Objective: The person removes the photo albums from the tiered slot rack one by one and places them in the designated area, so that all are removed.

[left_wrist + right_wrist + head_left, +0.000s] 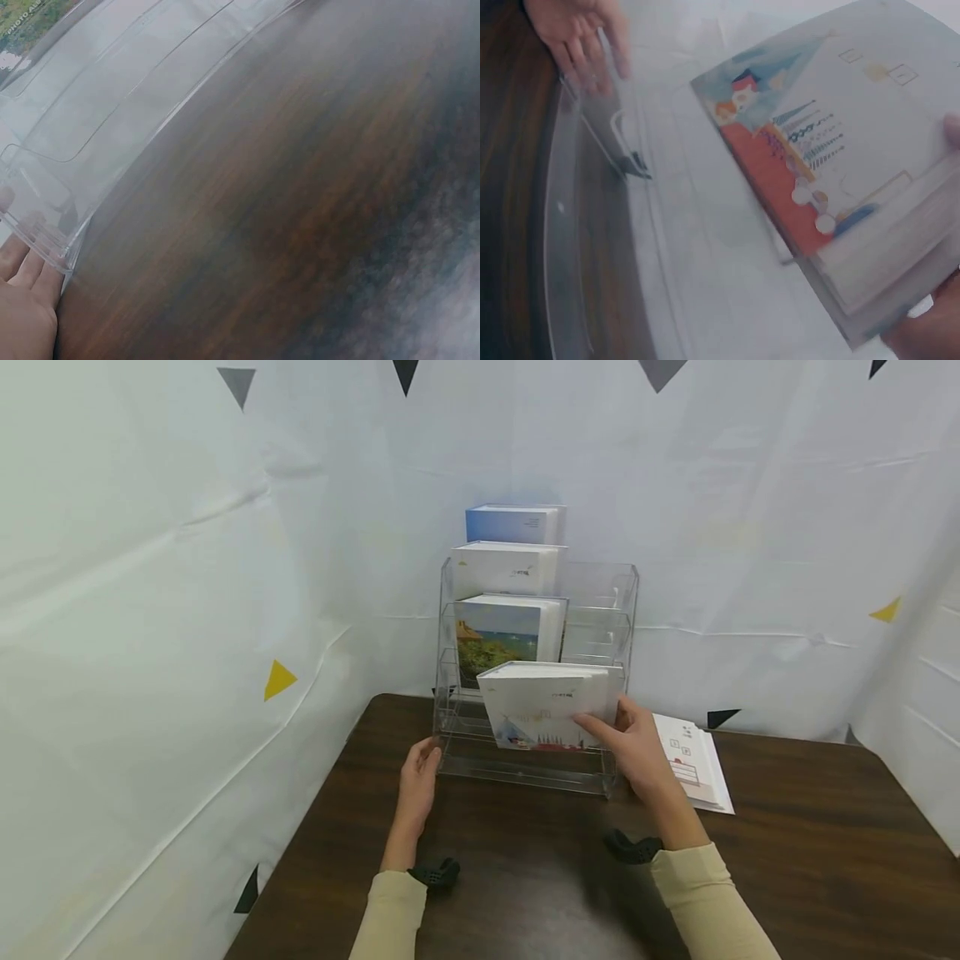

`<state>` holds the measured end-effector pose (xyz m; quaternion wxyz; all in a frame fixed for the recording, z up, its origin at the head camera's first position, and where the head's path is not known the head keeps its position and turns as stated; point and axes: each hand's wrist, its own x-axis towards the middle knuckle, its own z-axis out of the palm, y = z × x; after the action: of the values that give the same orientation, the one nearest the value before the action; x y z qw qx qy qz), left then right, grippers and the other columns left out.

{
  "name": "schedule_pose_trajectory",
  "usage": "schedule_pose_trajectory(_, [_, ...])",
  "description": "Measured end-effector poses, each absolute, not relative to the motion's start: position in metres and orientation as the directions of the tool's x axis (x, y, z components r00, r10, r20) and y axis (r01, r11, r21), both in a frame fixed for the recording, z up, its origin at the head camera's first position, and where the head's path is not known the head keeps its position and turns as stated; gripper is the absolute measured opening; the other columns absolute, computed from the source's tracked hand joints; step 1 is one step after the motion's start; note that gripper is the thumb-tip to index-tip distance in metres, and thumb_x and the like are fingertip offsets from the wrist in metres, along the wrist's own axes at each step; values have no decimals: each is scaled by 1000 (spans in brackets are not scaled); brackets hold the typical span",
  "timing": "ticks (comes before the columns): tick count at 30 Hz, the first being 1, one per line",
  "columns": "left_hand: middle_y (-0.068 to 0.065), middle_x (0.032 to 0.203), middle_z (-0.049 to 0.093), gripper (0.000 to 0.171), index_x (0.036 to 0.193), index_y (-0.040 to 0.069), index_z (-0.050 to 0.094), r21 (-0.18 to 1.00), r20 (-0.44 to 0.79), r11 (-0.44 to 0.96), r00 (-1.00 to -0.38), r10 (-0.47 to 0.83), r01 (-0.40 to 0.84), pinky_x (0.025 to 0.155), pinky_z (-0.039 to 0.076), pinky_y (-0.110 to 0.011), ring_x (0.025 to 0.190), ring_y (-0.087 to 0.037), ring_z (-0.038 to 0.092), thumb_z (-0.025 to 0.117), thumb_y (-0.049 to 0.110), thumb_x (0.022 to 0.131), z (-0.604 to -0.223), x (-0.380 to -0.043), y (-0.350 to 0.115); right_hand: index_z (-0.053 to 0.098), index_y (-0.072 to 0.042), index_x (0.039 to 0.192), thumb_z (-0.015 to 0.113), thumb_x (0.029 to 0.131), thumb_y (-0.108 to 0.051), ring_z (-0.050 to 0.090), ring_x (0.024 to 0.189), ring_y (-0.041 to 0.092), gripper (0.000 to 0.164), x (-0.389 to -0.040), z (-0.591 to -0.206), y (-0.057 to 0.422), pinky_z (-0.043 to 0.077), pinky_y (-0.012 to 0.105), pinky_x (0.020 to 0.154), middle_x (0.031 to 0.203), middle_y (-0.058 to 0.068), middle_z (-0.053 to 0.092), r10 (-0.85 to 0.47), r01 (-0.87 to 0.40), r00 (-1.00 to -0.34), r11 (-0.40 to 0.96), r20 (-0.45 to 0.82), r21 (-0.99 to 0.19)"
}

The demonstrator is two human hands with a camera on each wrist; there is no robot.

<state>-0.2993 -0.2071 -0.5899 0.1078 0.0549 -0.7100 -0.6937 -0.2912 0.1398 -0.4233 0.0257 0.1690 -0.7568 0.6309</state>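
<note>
My right hand (pixel 637 743) pinches a white book (pixel 536 706) by its right edge, thumb on the front cover and fingers behind. The book is tilted in front of the rack's lower tiers. Its cover, with a tent and a red band along the bottom, shows large in the right wrist view. My left hand (pixel 418 781) touches the lower left side of the clear plastic rack (pixel 521 772). In the left wrist view its fingers (pixel 30 270) lie extended against the rack's corner, partly seen through the plastic.
On the rack's tiers above stand a book with a seaside painting (pixel 498 639), a white book (pixel 495 568) and a blue book (pixel 502 525), all toward the left. White books (pixel 690 760) lie on the dark wooden table (pixel 810 827) to the right. A white patterned curtain (pixel 172 610) surrounds the table.
</note>
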Motion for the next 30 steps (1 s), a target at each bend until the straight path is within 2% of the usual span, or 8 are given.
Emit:
schedule_pose_trajectory(12, [-19, 165, 46, 53, 159, 9, 48, 995, 90, 49, -972, -218, 81, 130, 33, -62, 159, -39, 38, 53, 39, 115, -587, -291, -210, 61, -14, 150, 72, 106, -17, 70, 120, 4, 45, -263, -413, 193, 58, 20, 93, 132, -14, 73, -155, -361, -930, 210, 334, -909])
schedule_pose_trajectory(20, [-16, 165, 47, 54, 158, 12, 48, 996, 82, 56, -972, -220, 71, 130, 34, -60, 160, -36, 38, 53, 42, 114, -592, -291, -210, 60, -12, 151, 71, 105, -11, 69, 115, -4, 47, -239, -412, 232, 57, 14, 88, 129, -23, 70, -112, -423, -904, 376, 413, -824])
schedule_pose_trajectory(24, [-14, 165, 48, 52, 158, 12, 48, 996, 83, 48, -973, -215, 75, 131, 34, -58, 160, -34, 39, 53, 41, 115, -593, -291, -209, 61, -10, 150, 72, 104, -9, 67, 114, -8, 48, -231, -415, 258, 56, 10, 86, 127, -27, 69, -40, -382, -913, 426, 405, -820])
schedule_pose_trajectory(30, [-17, 165, 47, 54, 159, 10, 47, 994, 99, 59, -974, -202, 89, 130, 34, -60, 160, -37, 39, 53, 41, 115, -587, -292, -207, 58, -18, 154, 74, 104, -19, 63, 110, -15, 52, -226, -410, 298, 48, 5, 82, 124, -32, 66, 127, -237, -937, 458, 327, -857])
